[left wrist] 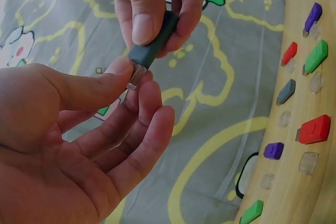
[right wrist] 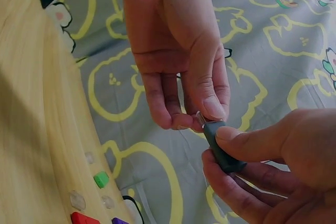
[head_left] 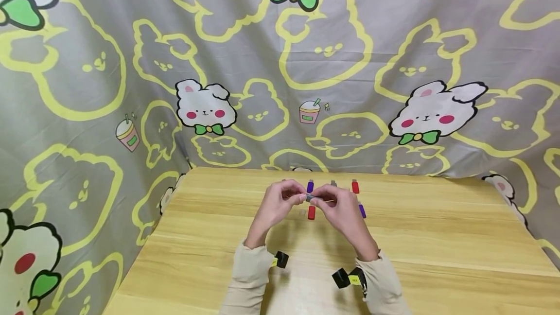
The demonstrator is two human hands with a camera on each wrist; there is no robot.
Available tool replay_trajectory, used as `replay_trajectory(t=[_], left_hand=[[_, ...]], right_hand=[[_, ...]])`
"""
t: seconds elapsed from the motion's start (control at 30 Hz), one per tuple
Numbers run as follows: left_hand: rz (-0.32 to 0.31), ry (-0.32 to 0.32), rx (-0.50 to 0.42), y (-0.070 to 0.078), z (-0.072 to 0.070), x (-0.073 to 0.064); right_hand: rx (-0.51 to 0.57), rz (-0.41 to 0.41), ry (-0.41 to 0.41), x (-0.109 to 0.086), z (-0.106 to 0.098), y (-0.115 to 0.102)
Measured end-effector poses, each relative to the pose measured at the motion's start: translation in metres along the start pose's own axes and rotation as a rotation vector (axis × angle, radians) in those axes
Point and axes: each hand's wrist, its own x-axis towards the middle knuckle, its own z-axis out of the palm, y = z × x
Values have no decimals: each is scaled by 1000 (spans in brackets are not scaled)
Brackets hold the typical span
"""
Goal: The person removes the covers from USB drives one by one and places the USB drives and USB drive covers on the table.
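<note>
A dark grey USB stick (left wrist: 152, 48) is held up in the air between both hands, above the table. My right hand (head_left: 339, 203) grips its body, thumb on one broad side and fingers curled behind. At the other end, a clear cap (left wrist: 137, 78) covers the plug. My left hand (head_left: 276, 203) pinches this capped end between thumb and index finger, its other fingers loosely bent. In the right wrist view, the stick's grey body (right wrist: 218, 148) slants from the left fingertips into the right hand.
Red (head_left: 311, 213), purple (head_left: 362, 211), green (left wrist: 316, 56) and grey (left wrist: 286, 92) USB sticks lie spread on the wooden table (head_left: 210, 237). Small clear caps (left wrist: 308, 162) lie beside them. A grey patterned curtain (head_left: 262, 62) hangs behind the table and at its sides.
</note>
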Motion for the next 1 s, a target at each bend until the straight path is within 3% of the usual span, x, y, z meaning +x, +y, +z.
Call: replay_trajectory(t=[0.37,0.6,1.0], left_hand=[[-9,25,1,4,-4,1],[-48,58,10,-34,4,9],[-56,45,11,-33,8,7]], right_hand=[[-25,20,-6,5,-1,-7],[-26,52,1,1,-5,-8],[-40,50,-13,-2,-9,-10]])
